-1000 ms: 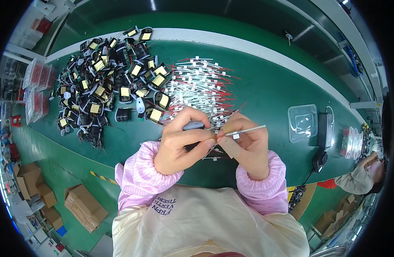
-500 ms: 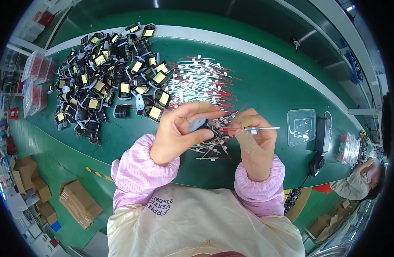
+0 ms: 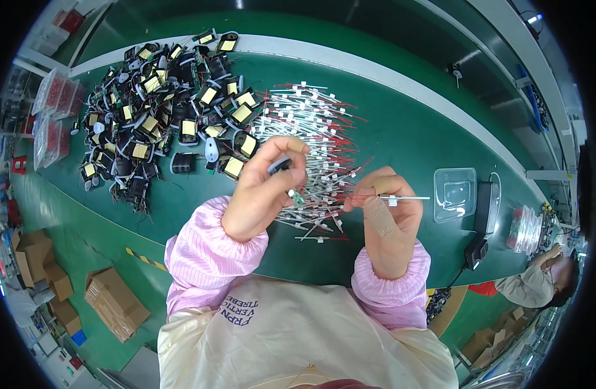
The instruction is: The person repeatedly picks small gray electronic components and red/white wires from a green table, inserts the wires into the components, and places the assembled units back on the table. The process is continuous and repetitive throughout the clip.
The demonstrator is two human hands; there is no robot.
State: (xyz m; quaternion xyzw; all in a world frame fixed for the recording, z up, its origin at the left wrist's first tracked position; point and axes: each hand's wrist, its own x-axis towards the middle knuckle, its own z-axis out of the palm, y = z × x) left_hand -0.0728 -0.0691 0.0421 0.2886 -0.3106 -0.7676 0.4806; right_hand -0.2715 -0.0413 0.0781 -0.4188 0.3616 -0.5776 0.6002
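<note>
My left hand (image 3: 262, 191) is closed around a small black-and-grey housing (image 3: 279, 166), mostly covered by my fingers. A green circuit board (image 3: 298, 197) pokes out below my thumb. To its right, my right hand (image 3: 390, 217) pinches a red-wired cable (image 3: 408, 198) with a white tube and a small white connector, its tube end pointing right. Bandage-like strips cover parts of both hands. Behind and between my hands lies a heap of similar red-and-white cables (image 3: 308, 126). Left of that heap, many black housings with yellow pads (image 3: 188, 128) are piled up.
On the right of the green table (image 3: 401, 136) sit a clear plastic tray (image 3: 455, 194) and a black power adapter (image 3: 477, 251). Clear boxes (image 3: 52, 120) stand at the left edge. Cardboard boxes (image 3: 116, 303) lie on the floor. Another person (image 3: 534, 282) is at far right.
My left hand has turned and drawn slightly left with the housing, exposing the green board. My right hand has shifted a little right, still pinching the cable.
</note>
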